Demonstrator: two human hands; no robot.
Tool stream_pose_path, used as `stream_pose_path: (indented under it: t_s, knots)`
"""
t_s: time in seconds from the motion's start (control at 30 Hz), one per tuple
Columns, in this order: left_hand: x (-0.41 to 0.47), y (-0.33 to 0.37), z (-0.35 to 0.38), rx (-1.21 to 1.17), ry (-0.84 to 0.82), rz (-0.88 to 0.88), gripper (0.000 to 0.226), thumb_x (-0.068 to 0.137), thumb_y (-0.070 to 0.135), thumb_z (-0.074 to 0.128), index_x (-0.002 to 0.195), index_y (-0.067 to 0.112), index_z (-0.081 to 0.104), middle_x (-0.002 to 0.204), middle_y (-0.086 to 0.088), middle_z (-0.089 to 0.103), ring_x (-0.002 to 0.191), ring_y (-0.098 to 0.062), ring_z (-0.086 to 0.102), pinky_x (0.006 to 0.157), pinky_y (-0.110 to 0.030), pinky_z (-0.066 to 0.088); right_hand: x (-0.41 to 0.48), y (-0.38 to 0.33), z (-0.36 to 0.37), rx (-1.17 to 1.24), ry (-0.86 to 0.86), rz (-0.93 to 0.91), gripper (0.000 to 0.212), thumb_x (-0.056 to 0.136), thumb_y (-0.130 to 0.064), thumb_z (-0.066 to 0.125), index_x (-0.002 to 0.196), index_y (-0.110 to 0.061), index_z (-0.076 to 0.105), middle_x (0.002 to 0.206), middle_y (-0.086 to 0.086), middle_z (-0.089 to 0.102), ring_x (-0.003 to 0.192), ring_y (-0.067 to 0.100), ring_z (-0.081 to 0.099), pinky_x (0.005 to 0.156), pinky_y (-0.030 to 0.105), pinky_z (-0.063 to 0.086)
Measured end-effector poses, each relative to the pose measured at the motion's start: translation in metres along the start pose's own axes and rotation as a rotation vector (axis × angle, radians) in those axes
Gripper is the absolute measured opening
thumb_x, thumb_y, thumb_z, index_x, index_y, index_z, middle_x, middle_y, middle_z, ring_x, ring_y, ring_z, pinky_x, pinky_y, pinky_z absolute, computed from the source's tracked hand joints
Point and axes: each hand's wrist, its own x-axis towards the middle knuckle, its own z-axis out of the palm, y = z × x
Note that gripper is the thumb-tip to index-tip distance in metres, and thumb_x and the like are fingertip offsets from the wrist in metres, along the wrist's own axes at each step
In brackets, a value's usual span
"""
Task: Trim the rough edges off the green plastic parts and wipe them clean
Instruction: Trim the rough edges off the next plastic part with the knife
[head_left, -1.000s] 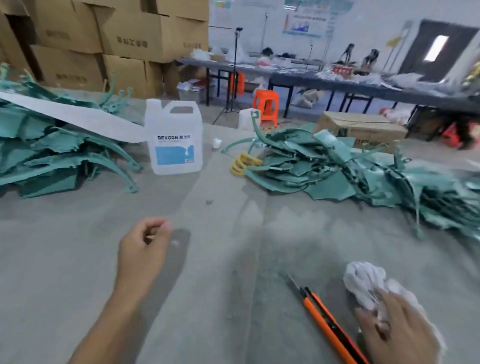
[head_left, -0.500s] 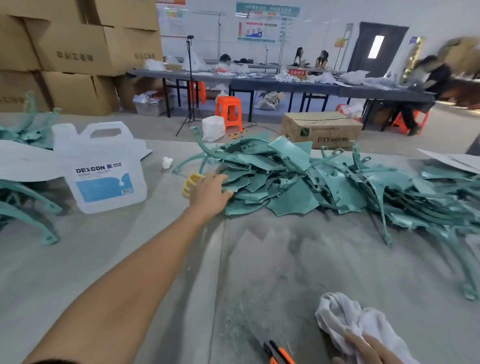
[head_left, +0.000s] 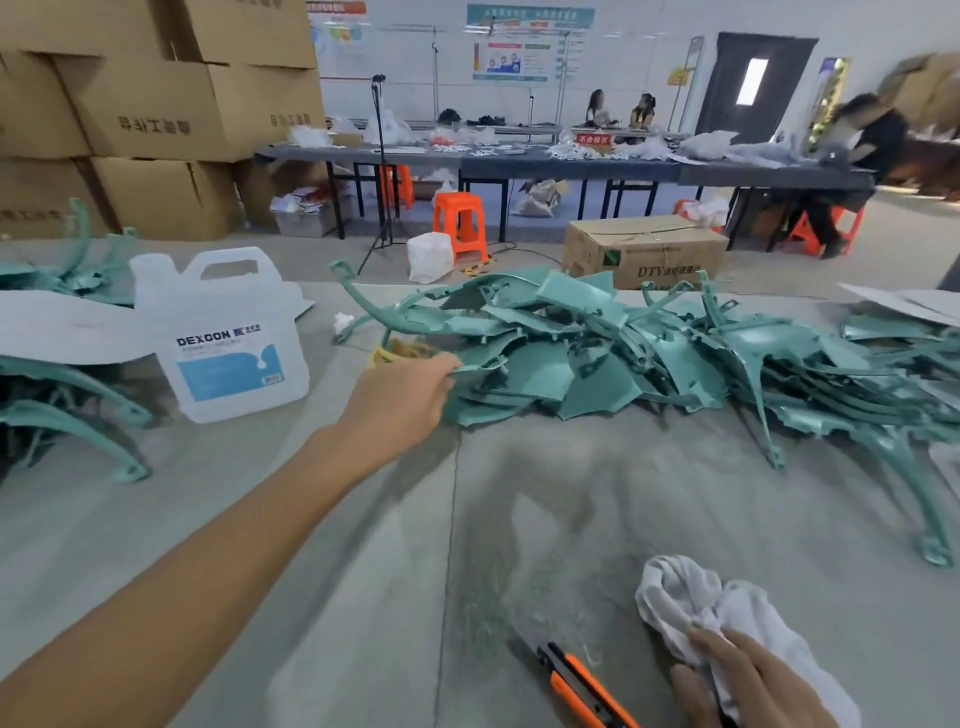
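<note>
On a grey felt worktable (head_left: 311, 545) before stacked cardboard boxes (head_left: 156, 104), the left hand (head_left: 400, 400) grips one green plastic part (head_left: 480, 364) at the far heap's (head_left: 623, 353) left edge. The right hand (head_left: 748, 680) lies flat-fingered on one white cloth (head_left: 675, 592) beside one orange knife (head_left: 574, 688).

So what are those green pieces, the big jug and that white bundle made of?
The green parts look like rigid moulded plastic with a satin sheen: thin curved shells, ragged edges. The jug seems translucent whitish plastic, with a moulded handle. The white bundle looks like soft cloth, crumpled into folds; perhaps cotton, hard to tell.
</note>
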Motion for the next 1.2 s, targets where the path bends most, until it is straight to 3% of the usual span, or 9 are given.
stream_pose_path:
  t_s: [0.1, 0.2, 0.37, 0.53, 0.77, 0.87, 0.97, 1.07, 1.2]
  knots:
    - [-0.03, 0.011, -0.04, -0.04, 0.109, 0.018, 0.017, 0.103, 0.03, 0.046, 0.116, 0.023, 0.054, 0.084, -0.002, 0.066, 0.075, -0.029, 0.061, 0.059, -0.035, 0.038, 0.018, 0.01, -0.019, -0.082, 0.191, -0.055, 0.028, 0.085, -0.054, 0.048, 0.085, -0.028, 0.059, 0.088, 0.003, 0.066, 0.071, 0.014, 0.059, 0.068, 0.037, 0.049]
    - [-0.056, 0.02, -0.071, -0.186, 0.234, -0.029, 0.018, 0.103, 0.032, 0.047, 0.118, 0.023, 0.05, 0.078, 0.005, 0.058, 0.072, -0.026, 0.054, 0.061, -0.037, 0.036, 0.013, 0.004, -0.028, -0.192, 0.296, -0.061, 0.021, 0.078, -0.045, 0.053, 0.087, -0.039, 0.071, 0.092, 0.007, 0.067, 0.067, 0.03, 0.063, 0.058, 0.033, 0.047]
    - [-0.081, 0.004, -0.097, -0.631, 0.308, -0.33, 0.003, 0.097, 0.028, 0.057, 0.099, 0.03, 0.055, 0.084, 0.017, 0.063, 0.073, -0.008, 0.058, 0.059, -0.028, 0.048, 0.015, 0.033, -0.018, -0.216, 0.392, -0.183, 0.04, 0.082, -0.043, 0.055, 0.09, -0.015, 0.082, 0.092, 0.011, 0.075, 0.075, 0.043, 0.068, 0.059, 0.043, 0.05]
    - [-0.132, -0.009, -0.094, -1.117, 0.23, -0.628, 0.012, 0.099, 0.015, 0.058, 0.094, 0.025, 0.064, 0.083, -0.001, 0.068, 0.062, -0.011, 0.06, 0.047, -0.024, 0.044, 0.008, 0.028, -0.011, -0.135, 0.531, -0.253, 0.064, 0.098, -0.055, 0.043, 0.091, -0.005, 0.081, 0.095, 0.019, 0.074, 0.078, 0.044, 0.072, 0.068, 0.045, 0.052]
    - [-0.241, 0.01, -0.066, -1.512, 0.186, -0.852, 0.022, 0.086, 0.014, 0.064, 0.107, 0.016, 0.066, 0.101, -0.01, 0.075, 0.076, -0.016, 0.071, 0.059, -0.027, 0.059, -0.021, 0.005, -0.015, -0.117, 0.65, -0.383, 0.022, 0.079, -0.024, 0.068, 0.077, -0.007, 0.081, 0.085, 0.014, 0.074, 0.082, 0.041, 0.072, 0.072, 0.05, 0.054]
    - [-0.28, 0.018, -0.052, -1.389, 0.117, -0.889, 0.038, 0.081, 0.003, 0.07, 0.11, 0.026, 0.067, 0.092, -0.016, 0.075, 0.069, -0.02, 0.069, 0.056, -0.028, 0.059, -0.043, -0.006, -0.004, -0.136, 0.439, -0.355, 0.041, 0.084, -0.048, 0.054, 0.08, -0.019, 0.082, 0.084, 0.008, 0.075, 0.08, 0.041, 0.072, 0.072, 0.053, 0.056]
    - [-0.302, 0.018, -0.045, -0.891, 0.066, -0.797, 0.044, 0.086, 0.002, 0.074, 0.1, 0.044, 0.068, 0.097, 0.0, 0.075, 0.074, -0.01, 0.069, 0.066, -0.025, 0.057, -0.049, -0.007, 0.0, -0.263, 0.271, -0.307, 0.058, 0.092, -0.061, 0.038, 0.085, -0.024, 0.082, 0.088, 0.01, 0.076, 0.084, 0.045, 0.071, 0.071, 0.056, 0.056]
    - [-0.309, 0.021, -0.042, -0.337, 0.037, -0.604, 0.053, 0.079, 0.025, 0.082, 0.124, 0.039, 0.059, 0.127, 0.007, 0.059, 0.12, -0.019, 0.055, 0.105, -0.038, 0.043, -0.046, -0.009, -0.006, -0.346, 0.192, -0.262, 0.051, 0.075, -0.053, 0.046, 0.09, -0.021, 0.082, 0.081, 0.007, 0.073, 0.079, 0.046, 0.07, 0.067, 0.056, 0.056]
    - [-0.307, 0.046, -0.04, -0.324, -0.2, -0.412, 0.08, 0.064, 0.087, 0.05, 0.137, 0.06, 0.03, 0.15, 0.033, 0.017, 0.136, 0.006, 0.019, 0.116, -0.027, 0.018, -0.045, -0.014, -0.007, -0.257, 0.196, -0.15, 0.031, 0.079, -0.033, 0.071, 0.098, -0.01, 0.081, 0.084, 0.016, 0.068, 0.076, 0.047, 0.067, 0.07, 0.06, 0.055]
